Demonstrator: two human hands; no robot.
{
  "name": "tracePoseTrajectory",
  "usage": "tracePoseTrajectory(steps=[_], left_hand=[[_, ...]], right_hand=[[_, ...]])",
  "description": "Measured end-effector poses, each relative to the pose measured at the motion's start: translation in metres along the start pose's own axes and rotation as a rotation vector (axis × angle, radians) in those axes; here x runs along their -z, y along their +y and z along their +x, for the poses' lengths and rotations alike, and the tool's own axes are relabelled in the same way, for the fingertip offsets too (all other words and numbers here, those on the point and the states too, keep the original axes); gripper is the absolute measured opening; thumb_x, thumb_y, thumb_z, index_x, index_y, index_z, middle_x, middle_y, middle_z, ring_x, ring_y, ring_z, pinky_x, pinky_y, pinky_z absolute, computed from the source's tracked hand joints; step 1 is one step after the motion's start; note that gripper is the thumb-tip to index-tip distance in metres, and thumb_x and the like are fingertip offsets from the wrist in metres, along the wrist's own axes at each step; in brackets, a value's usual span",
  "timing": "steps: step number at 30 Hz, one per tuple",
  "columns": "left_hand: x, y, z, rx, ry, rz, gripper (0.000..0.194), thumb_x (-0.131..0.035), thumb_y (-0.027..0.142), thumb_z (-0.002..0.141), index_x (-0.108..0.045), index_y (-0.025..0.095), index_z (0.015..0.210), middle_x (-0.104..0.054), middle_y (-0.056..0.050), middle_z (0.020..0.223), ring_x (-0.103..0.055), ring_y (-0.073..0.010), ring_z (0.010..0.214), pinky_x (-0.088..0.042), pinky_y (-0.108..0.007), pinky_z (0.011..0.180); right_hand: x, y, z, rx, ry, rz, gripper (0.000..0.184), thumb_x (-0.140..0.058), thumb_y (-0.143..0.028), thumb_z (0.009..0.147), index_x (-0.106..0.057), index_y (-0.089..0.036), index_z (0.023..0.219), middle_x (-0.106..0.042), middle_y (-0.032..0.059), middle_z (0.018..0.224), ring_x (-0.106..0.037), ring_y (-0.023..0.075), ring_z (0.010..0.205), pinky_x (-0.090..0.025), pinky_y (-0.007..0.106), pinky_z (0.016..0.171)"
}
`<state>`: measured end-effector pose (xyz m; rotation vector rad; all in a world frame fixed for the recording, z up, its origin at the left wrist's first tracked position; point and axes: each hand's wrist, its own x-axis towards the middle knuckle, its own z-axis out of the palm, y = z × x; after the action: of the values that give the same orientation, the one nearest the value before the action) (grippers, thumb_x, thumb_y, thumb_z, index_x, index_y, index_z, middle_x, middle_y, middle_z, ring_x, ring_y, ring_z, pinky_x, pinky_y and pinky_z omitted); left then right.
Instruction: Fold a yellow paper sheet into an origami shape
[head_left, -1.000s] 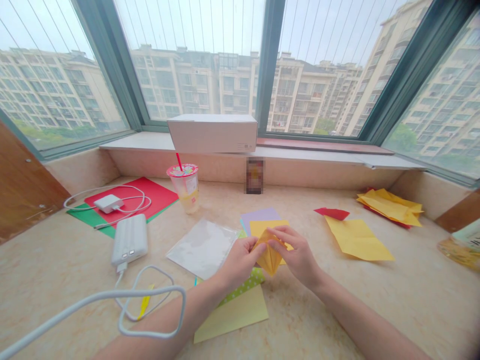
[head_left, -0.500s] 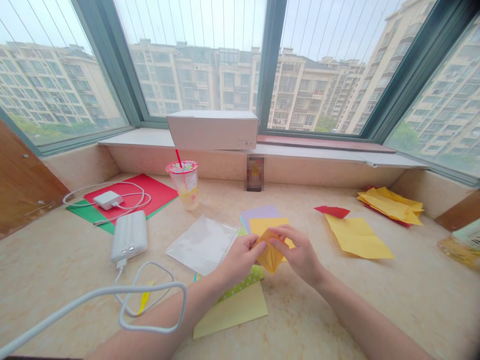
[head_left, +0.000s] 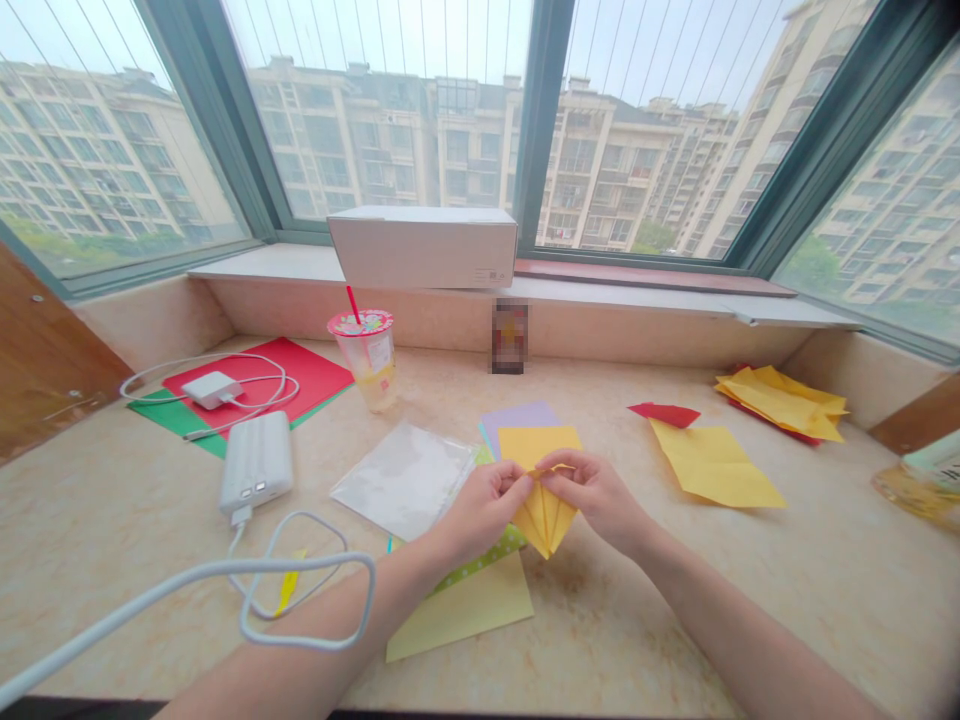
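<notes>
A folded yellow origami paper [head_left: 546, 520] is held between my two hands, its point turned down toward me and creases running along it. My left hand [head_left: 496, 500] pinches its upper left edge with thumb and fingers. On the upper right edge, my right hand [head_left: 589, 490] pinches in the same way, the thumbs close together. Behind the hands lies a flat yellow sheet [head_left: 536, 443] over a lilac sheet [head_left: 521, 420]. Beneath my left wrist are a green dotted paper [head_left: 484, 562] and a pale yellow sheet [head_left: 465, 612].
A clear plastic packet [head_left: 405, 480], a white power bank [head_left: 257, 463] with a looping cable [head_left: 187, 575], and a drink cup [head_left: 369, 365] stand left. At right lie a yellow sheet [head_left: 716, 465], a red folded paper [head_left: 667, 413], a paper pile [head_left: 787, 400] and a bottle [head_left: 919, 490].
The folded paper has turned so its creased face and lower point show more flatly. Both hands have brought their thumbs to its top edge. The view has shifted slightly.
</notes>
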<state>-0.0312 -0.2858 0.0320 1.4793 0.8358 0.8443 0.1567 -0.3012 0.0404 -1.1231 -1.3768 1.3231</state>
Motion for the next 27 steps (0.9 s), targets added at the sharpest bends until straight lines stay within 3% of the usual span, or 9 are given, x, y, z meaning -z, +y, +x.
tracePoseTrajectory(steps=[5, 12, 17, 22, 27], left_hand=[[0.0, 0.0, -0.002, 0.024, 0.022, -0.021, 0.035, -0.061, 0.046, 0.09, -0.067, 0.012, 0.081, -0.06, 0.0, 0.067, -0.049, -0.0117, 0.059, -0.032, -0.023, 0.056], [-0.001, -0.004, 0.0, 0.014, -0.017, -0.106, 0.035, -0.065, 0.047, 0.089, -0.069, 0.012, 0.094, -0.07, -0.005, 0.082, -0.061, -0.0157, 0.071, -0.042, -0.024, 0.063], [0.0, -0.006, 0.002, 0.019, 0.007, -0.215, 0.034, -0.074, 0.044, 0.085, -0.067, 0.013, 0.096, -0.073, -0.007, 0.086, -0.066, -0.0174, 0.075, -0.046, -0.025, 0.067], [-0.001, -0.007, 0.003, 0.054, 0.048, -0.289, 0.04, -0.075, 0.046, 0.084, -0.067, 0.012, 0.103, -0.075, -0.011, 0.095, -0.071, -0.023, 0.083, -0.051, -0.031, 0.074], [-0.003, -0.005, 0.001, 0.047, -0.012, -0.304, 0.044, -0.073, 0.049, 0.085, -0.067, 0.012, 0.11, -0.075, -0.013, 0.102, -0.072, -0.0263, 0.091, -0.053, -0.034, 0.079]], right_hand=[[0.004, -0.004, 0.0, 0.121, 0.0, -0.05, 0.017, -0.073, -0.039, 0.08, -0.077, -0.023, 0.083, -0.072, 0.0036, 0.089, -0.064, 0.0202, 0.086, -0.051, 0.033, 0.078], [0.004, 0.007, 0.0, 0.078, 0.011, 0.039, 0.028, -0.076, -0.042, 0.081, -0.076, -0.027, 0.105, -0.07, 0.0007, 0.083, -0.064, 0.0174, 0.078, -0.051, 0.031, 0.072], [0.003, 0.005, 0.001, 0.086, 0.035, 0.133, 0.043, -0.081, -0.04, 0.078, -0.07, -0.03, 0.118, -0.072, 0.0013, 0.098, -0.068, 0.0184, 0.09, -0.054, 0.033, 0.081], [0.002, 0.0, 0.0, 0.018, -0.025, 0.06, 0.037, -0.081, -0.041, 0.078, -0.074, -0.024, 0.11, -0.076, 0.0071, 0.111, -0.07, 0.024, 0.102, -0.054, 0.038, 0.09], [0.004, 0.002, 0.002, 0.022, 0.093, -0.048, 0.036, -0.083, -0.043, 0.073, -0.073, -0.02, 0.099, -0.079, 0.0073, 0.099, -0.072, 0.0246, 0.091, -0.056, 0.038, 0.081]])
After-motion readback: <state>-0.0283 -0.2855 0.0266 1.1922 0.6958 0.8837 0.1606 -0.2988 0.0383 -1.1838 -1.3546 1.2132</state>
